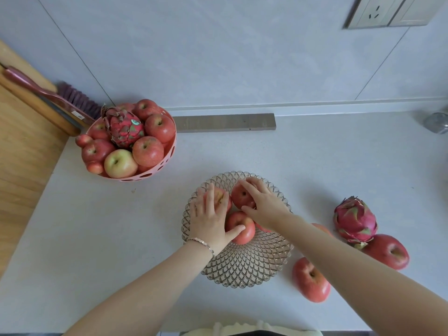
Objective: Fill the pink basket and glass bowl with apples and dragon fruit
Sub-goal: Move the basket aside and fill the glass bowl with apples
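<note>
Together, the left hand point(209, 215) cups the left apple point(221, 196) and the right hand point(264, 206) curls round the far apple point(241, 197), both smooth and red, inside the diamond-cut glass bowl point(244, 270) on the pale speckled table point(97, 226). Rear left, the perforated pink basket point(145, 177) brims with apples point(148, 151) and a scaly dragon fruit point(124, 128), against a grey wall point(218, 57).

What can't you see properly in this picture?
Head view:
Fourth red fruit in the glass bowl: mostly hidden under the right hand.
Counter apple: mostly behind the right forearm.
Shiny thing: blurred, cut by the right edge.
Pink basket: lower fruit buried under the top layer.
</note>
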A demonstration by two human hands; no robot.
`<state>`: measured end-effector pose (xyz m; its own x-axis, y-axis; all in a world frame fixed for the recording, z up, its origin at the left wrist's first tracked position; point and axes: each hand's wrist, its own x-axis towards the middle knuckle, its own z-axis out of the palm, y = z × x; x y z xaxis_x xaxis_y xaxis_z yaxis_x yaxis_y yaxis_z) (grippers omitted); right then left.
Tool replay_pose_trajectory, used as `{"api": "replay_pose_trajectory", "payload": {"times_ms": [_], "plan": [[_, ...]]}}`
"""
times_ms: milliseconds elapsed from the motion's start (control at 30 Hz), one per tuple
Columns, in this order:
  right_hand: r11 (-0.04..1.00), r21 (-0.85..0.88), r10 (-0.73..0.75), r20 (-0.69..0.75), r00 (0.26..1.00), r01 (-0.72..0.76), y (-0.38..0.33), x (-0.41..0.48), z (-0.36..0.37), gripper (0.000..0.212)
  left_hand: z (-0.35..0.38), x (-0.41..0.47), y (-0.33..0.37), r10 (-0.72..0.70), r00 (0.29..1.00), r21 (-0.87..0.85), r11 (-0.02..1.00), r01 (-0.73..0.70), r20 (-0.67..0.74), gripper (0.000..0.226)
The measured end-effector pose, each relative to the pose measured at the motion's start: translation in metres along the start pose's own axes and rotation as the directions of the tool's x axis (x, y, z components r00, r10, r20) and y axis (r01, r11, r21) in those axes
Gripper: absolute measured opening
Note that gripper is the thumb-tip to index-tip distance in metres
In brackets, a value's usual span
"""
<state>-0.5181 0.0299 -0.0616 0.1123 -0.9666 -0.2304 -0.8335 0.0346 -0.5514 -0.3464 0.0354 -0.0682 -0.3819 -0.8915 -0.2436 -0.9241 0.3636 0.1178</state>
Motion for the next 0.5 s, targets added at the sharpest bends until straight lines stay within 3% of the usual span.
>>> {"api": "replay_pose_trajectory", "payload": {"times_ms": [133, 233, 367, 500], "plan": [[0.999, 0.016, 0.043, -0.027, 0.999, -0.043, 0.003, -0.015, 0.003, 0.077, -0.002, -0.017, 0.005, 0.243, 0.954, 0.121, 0.967, -0.225, -0.175, 0.074], [0.987, 0.103, 0.133, -0.078, 0.988, -0.124, 0.008, -0.03, 0.007, 0.083, -0.002, -0.023, 0.008, 0.208, 0.96, 0.107, 0.976, -0.19, -0.188, 0.078], [0.97, 0.157, 0.195, -0.04, 0.98, -0.187, 0.014, -0.046, 0.015, 0.087, -0.003, -0.019, 0.016, 0.182, 0.966, 0.127, 0.979, -0.16, -0.182, 0.081], [0.975, 0.132, 0.186, -0.045, 0.982, -0.178, 0.016, -0.051, 0.016, 0.083, -0.003, -0.017, 0.018, 0.203, 0.969, 0.173, 0.969, -0.178, -0.142, 0.083]]}}
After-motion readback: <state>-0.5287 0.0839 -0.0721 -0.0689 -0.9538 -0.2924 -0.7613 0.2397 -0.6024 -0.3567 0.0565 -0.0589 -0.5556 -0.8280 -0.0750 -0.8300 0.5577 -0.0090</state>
